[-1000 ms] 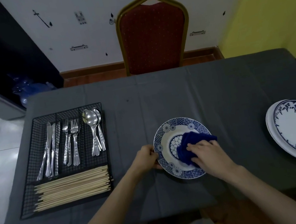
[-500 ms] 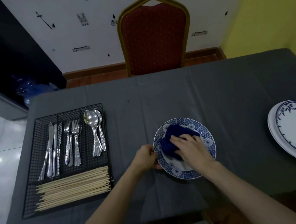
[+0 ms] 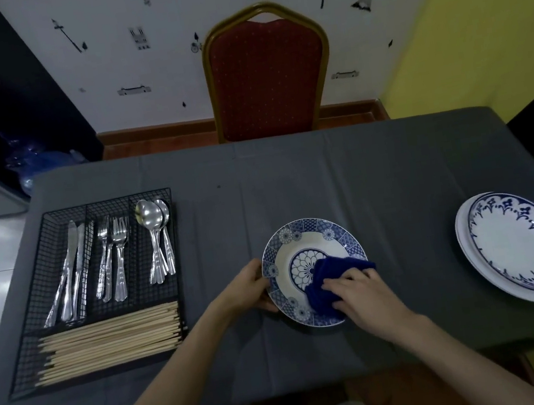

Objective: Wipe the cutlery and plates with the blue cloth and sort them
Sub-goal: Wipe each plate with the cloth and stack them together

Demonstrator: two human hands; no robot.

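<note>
Two hands on round glazed plate (image 3: pixel 284 258): left hand (image 3: pixel 249 288) gripping rim, right hand (image 3: pixel 358 287) clutching bunched blue cloth (image 3: pixel 326 283).

The right hand (image 3: pixel 358 287) has swept the crumpled blue cloth (image 3: pixel 331 284) from the patterned plate's (image 3: pixel 297 232) centre to its near-right rim.

Bare forearms — no sleeves, hands (image 3: pixel 251 289) ungloved

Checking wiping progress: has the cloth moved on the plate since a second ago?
Yes. The cloth went left, then back to the plate's near-right rim.
</note>
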